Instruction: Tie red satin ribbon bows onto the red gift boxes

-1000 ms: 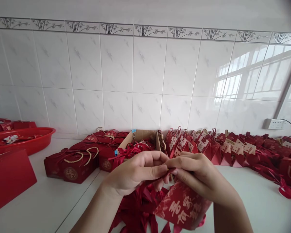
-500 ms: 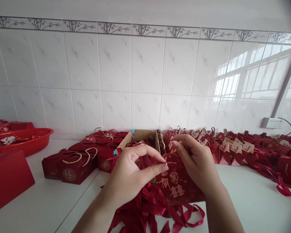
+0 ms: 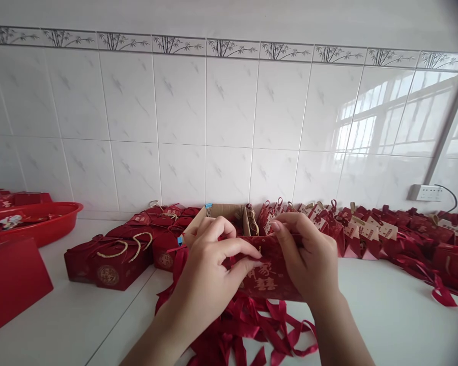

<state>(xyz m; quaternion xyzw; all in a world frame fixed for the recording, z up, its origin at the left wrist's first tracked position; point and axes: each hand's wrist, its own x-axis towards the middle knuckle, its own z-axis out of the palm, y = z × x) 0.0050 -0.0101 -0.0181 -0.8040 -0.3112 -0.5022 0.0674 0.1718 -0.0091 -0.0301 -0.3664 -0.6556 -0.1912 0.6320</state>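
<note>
A dark red card or bag point(image 3: 267, 282) with gold characters hangs between my hands over a heap of red ribbons point(image 3: 248, 323). At its left front, my left hand point(image 3: 219, 269) pinches thumb and forefinger together near a tiny gold-coloured piece point(image 3: 260, 249); what lies between the fingertips is too small to make out. My right hand point(image 3: 305, 254) is closed on the upper right part of the red card, thumb and forefinger together at its top edge.
Red boxes with rope handles point(image 3: 112, 259) stand at left, beyond them a red basin point(image 3: 61, 223). An open cardboard box point(image 3: 196, 223) is behind my hands. Rows of small red gift bags point(image 3: 366, 234) line the wall at right. A red panel point(image 3: 15, 284) stands front left.
The red card has tilted and risen, showing less of its face. My left hand's other fingers are now raised and curled above its pinch. My right hand has shifted slightly.
</note>
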